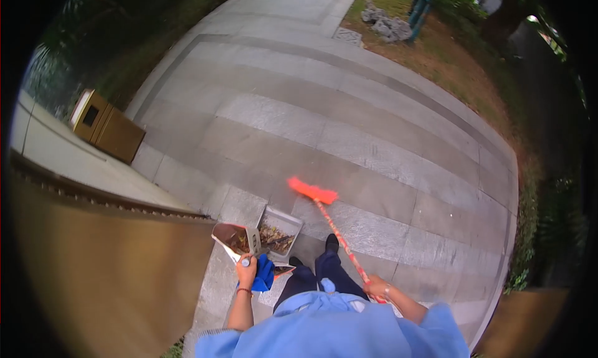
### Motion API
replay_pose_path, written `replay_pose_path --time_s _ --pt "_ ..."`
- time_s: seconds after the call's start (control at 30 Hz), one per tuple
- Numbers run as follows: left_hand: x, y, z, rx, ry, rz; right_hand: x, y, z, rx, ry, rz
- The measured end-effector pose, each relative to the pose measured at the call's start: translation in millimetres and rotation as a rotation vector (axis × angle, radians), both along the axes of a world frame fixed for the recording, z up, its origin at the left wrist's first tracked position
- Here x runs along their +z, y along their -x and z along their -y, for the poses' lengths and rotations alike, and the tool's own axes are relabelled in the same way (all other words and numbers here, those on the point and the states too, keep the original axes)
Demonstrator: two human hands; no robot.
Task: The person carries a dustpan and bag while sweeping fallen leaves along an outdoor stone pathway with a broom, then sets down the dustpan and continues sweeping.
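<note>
My left hand (246, 269) is closed round the handle of a dustpan (235, 238), which has brown debris in it. A blue cloth (264, 273) hangs right beside that hand. Just right of the dustpan, a pale bin (297, 224) holds dry leaves and stands on the paving. My right hand (375, 286) grips the patterned pole of a broom (336, 230) near its upper end. The broom's orange-red head (313, 190) is at the paving ahead of my feet, slightly blurred.
A gold-brown box-shaped bin (109, 126) stands at the left beside a low wall (81, 159). Rocks (386, 23) and a teal post (421, 12) are on the grass at the upper right. Hedges line the right edge.
</note>
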State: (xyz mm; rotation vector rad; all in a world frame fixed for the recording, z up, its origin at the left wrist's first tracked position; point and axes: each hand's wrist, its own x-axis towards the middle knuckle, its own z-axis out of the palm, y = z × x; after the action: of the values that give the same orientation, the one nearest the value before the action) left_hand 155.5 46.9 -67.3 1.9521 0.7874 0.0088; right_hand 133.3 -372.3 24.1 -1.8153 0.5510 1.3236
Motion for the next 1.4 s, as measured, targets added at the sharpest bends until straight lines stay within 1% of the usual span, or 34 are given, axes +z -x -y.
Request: replay_pose_path --time_s 0.07,0.13,0.17,0.2,0.27,0.3,0.37,0.43,0.47,0.5,0.53,0.6,0.63,0.67,0.7,0.73,0.77,0.8,0.83,0.87,0.9,0.93,0.97,1.0,1.07,1.1,1.13,1.17,1.2,1.23,1.33,1.37,1.4 --pt "-11 5 -4 0.008 -0.068 0.023 2 30 15 -0.091 -0.131 0.024" --pt "-15 6 -9 0.025 -0.090 0.038 -30 57 29 0.221 -0.067 0.267" --pt "-17 16 -9 0.045 -0.078 0.038 -41 55 32 0.374 -0.027 0.397" --pt "-19 7 -7 0.071 -0.060 0.059 -35 29 29 0.436 0.020 0.456" --pt "-12 6 -2 0.105 -0.071 0.058 17 -15 0 0.550 0.106 0.516" --pt "-10 8 1 0.119 -0.079 0.048 20 -44 -6 0.577 0.129 0.363" --pt "-18 7 3 0.148 -0.062 0.093 0 -95 -23 0.628 0.196 0.447" --pt "-19 9 10 0.218 -0.036 0.096 -42 -143 -33 0.681 0.220 0.493" --pt "-14 7 11 0.266 -0.022 0.078 -40 -167 -43 0.693 0.218 0.476" --pt "-9 5 14 0.313 -0.009 0.065 -42 -186 -49 0.718 0.270 0.473" --pt "-18 7 13 0.340 -0.010 0.098 -53 -193 -46 0.765 0.261 0.491" --pt "-53 18 5 0.360 -0.007 0.175 -71 -200 -32 0.828 0.258 0.533" --pt "-41 9 14 0.468 0.183 0.151 -65 -205 -21 0.829 0.178 0.258" --pt "-25 3 20 0.558 0.376 0.122 -66 -201 -1 0.752 0.052 0.205" --pt "-16 -4 23 0.557 0.385 0.079 -42 -205 20 0.662 -0.092 0.100" --pt "-2 -16 32 0.577 0.406 0.103 -40 -200 51 0.482 -0.261 -0.019" --pt "-2 -22 34 0.545 0.364 0.092 -14 -197 71 0.267 -0.353 -0.167" --pt "0 -36 38 0.523 0.323 0.082 -18 -188 96 0.164 -0.482 -0.205" --pt "16 -60 43 0.384 0.275 -0.069 17 -196 102 0.264 -0.315 -0.119" --pt "52 -83 53 0.258 0.218 -0.216 2 -194 123 0.316 -0.366 0.023" --pt "84 -99 63 0.138 0.155 -0.359 -28 -178 142 0.376 -0.413 0.164" --pt "102 -112 75 0.026 0.084 -0.504 -45 -169 158 0.443 -0.464 0.301" --pt "106 -124 93 0.095 0.161 -0.240 -40 -174 169 0.520 -0.362 0.303" --pt "129 -149 112 0.089 0.059 -0.250 -18 -188 177 0.544 -0.274 0.305" --pt "18 -148 75 0.273 0.086 0.019 28 -213 195 0.596 -0.101 0.298" --pt "26 -164 87 0.314 0.078 0.002 34 -213 201 0.537 0.017 0.307" --pt "55 -189 111 0.356 0.071 -0.015 30 -212 210 0.469 0.043 0.280" --pt "48 -201 113 0.322 0.080 0.079 22 -208 223 0.397 0.068 0.248" --pt "50 -214 111 0.244 0.019 -0.036 11 -203 238 0.324 0.099 0.218" --pt "54 -228 119 0.235 0.014 -0.011 -18 -183 247 0.237 0.121 0.257" --pt "70 -275 146 0.202 0.027 0.006 -58 -155 256 -0.051 0.249 0.055" --pt "74 -289 153 0.186 0.039 0.001 -112 -128 254 -0.055 0.418 0.259" --pt "76 -305 162 0.170 0.063 -0.003 -117 -131 254 -0.133 0.396 0.242"
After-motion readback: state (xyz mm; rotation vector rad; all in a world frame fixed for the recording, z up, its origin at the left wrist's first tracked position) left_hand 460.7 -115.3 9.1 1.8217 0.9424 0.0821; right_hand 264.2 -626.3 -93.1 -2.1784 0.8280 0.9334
